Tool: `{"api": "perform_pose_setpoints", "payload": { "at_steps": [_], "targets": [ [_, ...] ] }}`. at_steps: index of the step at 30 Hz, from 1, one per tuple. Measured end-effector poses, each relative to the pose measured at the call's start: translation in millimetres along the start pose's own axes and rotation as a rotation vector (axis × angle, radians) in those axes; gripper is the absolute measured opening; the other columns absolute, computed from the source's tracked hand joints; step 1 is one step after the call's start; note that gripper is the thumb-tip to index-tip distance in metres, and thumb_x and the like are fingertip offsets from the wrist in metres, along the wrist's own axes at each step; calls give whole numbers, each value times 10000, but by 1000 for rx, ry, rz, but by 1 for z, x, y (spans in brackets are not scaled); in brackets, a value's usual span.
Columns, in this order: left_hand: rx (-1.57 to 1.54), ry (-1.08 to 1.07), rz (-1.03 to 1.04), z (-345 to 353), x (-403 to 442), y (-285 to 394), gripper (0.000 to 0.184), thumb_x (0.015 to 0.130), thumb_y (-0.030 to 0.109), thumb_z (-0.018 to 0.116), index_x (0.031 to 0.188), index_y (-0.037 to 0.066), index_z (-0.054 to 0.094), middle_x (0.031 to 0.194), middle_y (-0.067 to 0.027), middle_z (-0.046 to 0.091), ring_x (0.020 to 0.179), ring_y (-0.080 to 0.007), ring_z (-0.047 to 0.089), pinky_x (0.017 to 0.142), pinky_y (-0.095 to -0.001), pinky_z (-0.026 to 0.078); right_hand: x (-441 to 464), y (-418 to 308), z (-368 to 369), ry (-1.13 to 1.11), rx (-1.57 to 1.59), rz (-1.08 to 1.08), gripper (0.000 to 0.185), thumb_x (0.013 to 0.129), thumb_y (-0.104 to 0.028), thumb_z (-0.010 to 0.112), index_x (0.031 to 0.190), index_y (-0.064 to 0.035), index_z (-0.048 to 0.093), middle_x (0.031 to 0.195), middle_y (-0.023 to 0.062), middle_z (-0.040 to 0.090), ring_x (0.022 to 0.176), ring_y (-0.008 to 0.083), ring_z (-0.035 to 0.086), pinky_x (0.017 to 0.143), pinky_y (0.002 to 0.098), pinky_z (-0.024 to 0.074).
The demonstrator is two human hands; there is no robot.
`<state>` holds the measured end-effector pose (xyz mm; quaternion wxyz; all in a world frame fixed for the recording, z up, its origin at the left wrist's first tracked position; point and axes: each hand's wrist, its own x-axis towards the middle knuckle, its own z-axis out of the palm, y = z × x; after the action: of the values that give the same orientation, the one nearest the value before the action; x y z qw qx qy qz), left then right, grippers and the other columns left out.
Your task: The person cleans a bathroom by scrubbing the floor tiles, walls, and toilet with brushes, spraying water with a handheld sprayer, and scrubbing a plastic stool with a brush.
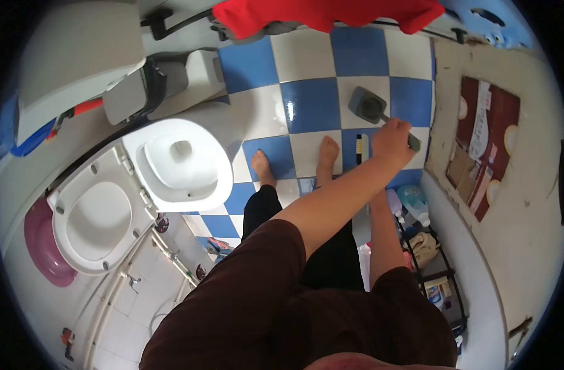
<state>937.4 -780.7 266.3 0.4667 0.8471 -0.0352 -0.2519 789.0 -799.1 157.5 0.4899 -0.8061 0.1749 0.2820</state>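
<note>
Grey-green handle [414, 143], well right of the toilet [219, 176], clasped in the left hand [390, 140], curled round it. Runs from there to a squarish container [359, 100] on the blue-and-white tiled floor [305, 55], likewise right of the toilet; cannot tell whether joined to it or standing in it. Cannot tell the pose of the right hand, hidden behind the left forearm [343, 184]. Standing barefoot between toilet and container. Left of the toilet, a flipped-up white seat [142, 217].
</note>
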Motion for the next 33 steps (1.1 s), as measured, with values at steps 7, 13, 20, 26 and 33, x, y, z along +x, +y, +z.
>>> {"api": "perform_pose_setpoints", "payload": {
  "at_steps": [7,13,20,26,33],
  "targets": [
    [116,-105,225,-12,-6,-19,576,708,286,714,1202,62,519,1122,-148,564,1000,-328,575,853,-428,464,54,-49,55,-124,169,-130,498,920,-293,516,1349,-62,412,1101,157,610,1004,280,575,855,368,456],
    [-27,75,78,-88,-15,-64,485,786,226,638,1214,47,499,1201,-178,536,1087,-360,535,921,-449,426,51,-33,36,-27,137,-177,510,924,-270,515,1375,-72,385,1058,129,622,930,239,595,812,346,475],
    [-38,763,-312,-184,-77,-174,335,840,239,621,1041,-14,531,1017,-165,575,952,-275,577,795,-377,460,67,-186,85,-227,281,178,456,954,-199,454,1394,-99,388,931,96,612,773,143,583,691,277,493],
    [-1016,684,-643,-244,-121,-218,229,915,235,535,918,8,557,818,-67,577,725,-129,525,664,-304,432,64,-255,157,-516,82,-337,397,931,-192,479,1312,-83,481,1008,147,594,895,247,600,805,305,480],
    [-937,1062,-573,-273,-181,-278,196,934,192,480,914,-3,467,730,-59,530,580,-129,509,573,-272,439,139,-261,202,-446,136,-37,366,931,-242,492,1245,-61,544,1090,133,609,993,224,589,833,306,469]
  ]
}}
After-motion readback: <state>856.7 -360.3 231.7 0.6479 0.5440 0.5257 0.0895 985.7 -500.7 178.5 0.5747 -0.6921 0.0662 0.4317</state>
